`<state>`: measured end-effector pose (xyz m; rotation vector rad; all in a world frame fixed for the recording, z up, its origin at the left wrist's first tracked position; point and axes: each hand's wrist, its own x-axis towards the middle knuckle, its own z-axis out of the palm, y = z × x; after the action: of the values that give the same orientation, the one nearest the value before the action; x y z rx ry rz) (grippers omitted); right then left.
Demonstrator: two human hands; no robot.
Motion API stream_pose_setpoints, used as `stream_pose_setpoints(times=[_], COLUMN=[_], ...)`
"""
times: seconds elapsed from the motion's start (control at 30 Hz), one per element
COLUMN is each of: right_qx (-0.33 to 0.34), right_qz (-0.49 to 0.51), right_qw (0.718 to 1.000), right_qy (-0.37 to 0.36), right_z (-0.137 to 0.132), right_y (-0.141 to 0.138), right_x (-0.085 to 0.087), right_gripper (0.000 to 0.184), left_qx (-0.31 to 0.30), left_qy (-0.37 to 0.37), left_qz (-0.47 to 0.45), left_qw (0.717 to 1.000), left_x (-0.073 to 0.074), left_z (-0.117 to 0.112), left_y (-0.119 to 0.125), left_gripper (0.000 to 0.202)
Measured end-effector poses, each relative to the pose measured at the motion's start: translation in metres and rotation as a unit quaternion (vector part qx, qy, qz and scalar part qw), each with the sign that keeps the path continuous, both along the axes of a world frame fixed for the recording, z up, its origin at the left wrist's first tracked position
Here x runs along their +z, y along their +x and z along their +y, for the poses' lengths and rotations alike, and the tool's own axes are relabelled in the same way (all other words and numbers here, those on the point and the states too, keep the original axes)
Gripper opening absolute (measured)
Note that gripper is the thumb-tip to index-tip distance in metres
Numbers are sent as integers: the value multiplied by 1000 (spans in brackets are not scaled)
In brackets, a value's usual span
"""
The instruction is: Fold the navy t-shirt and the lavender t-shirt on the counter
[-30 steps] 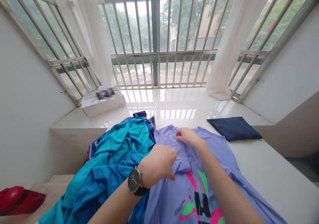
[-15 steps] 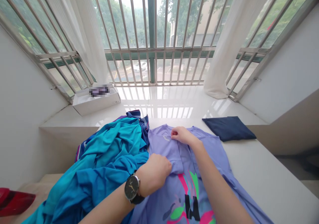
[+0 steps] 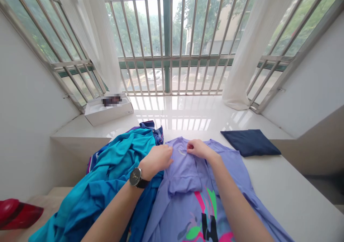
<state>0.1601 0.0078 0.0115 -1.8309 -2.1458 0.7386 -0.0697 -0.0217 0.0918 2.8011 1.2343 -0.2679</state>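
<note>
A lavender T-shirt (image 3: pixel 185 202) with a pink, green and black print lies in front of me, one side folded inward over its front. My right hand (image 3: pixel 200 149) is closed in a pinch on the shirt near the collar. At the shirt's left shoulder edge is my left hand (image 3: pixel 157 159), wearing a black watch (image 3: pixel 135 176). Its fingers are curled against the lavender fabric, and the fingertips are partly hidden. Just left of the shirt, a heap of teal and blue clothes (image 3: pixel 118 163) lies partly under my left forearm.
A folded navy cloth (image 3: pixel 251 142) lies on the white surface (image 3: pixel 301 195) to the right. By the barred window, an open white box (image 3: pixel 109 113) holds a blurred-out item. A white curtain (image 3: pixel 238 84) hangs at the right. Something red (image 3: pixel 20 213) sits low at the left.
My left hand has moved up and left, from the folded part at the shirt's middle to its shoulder edge. My right hand stays by the collar. The view has tilted slightly.
</note>
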Motion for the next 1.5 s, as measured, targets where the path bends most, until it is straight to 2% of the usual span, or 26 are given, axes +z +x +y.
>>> stream_pose_setpoints(times=[0.07, 0.2, 0.33, 0.43, 0.63, 0.77, 0.9, 1.13, 1.37, 1.5], right_qx=[2, 1, -4, -11, -20, -18, -19, -27, -35, -38], right_qz=[-5, -15, -25, -30, -35, -26, -21, -23, -25, -29], right_qw=[1000, 1000, 1000, 999, 999, 999, 1000, 999, 999, 999], right_qy=[4, 5, 4, 2, -10, -6, -7, -13, -17, -17], right_z=[0, -2, -4, -4, -1, -1, -1, -1, -1, 0], right_y=[-1, -3, -3, -3, -3, -1, 0, 2, 4, 3], right_x=[0, 2, 4, 3, 1, -1, -3, -2, -3, -3], right_gripper=[7, 8, 8, 8, 8, 8, 9, 8, 8, 9], left_qx=[8, -32, 7, 10, 29, 20, 38, 44, 74, 63], left_qy=[7, -10, -1, 6, 41, 44, 40, 29, 4, 43], left_qz=[11, -2, 38, 39, 35, 12, 0, -6, 37, 15], left_qw=[1000, 999, 999, 999, 998, 999, 998, 999, 997, 997], left_x=[0, -8, -19, -22, -18, -23, -30, -25, -8, -9], left_z=[14, 40, 56, 57, 57, 61, 60, 57, 73, 66], left_y=[4, 23, 32, 27, 6, -5, -13, -24, -10, 14], left_gripper=[21, 31, 32, 32, 29, 32, 29, 27, 24, 25])
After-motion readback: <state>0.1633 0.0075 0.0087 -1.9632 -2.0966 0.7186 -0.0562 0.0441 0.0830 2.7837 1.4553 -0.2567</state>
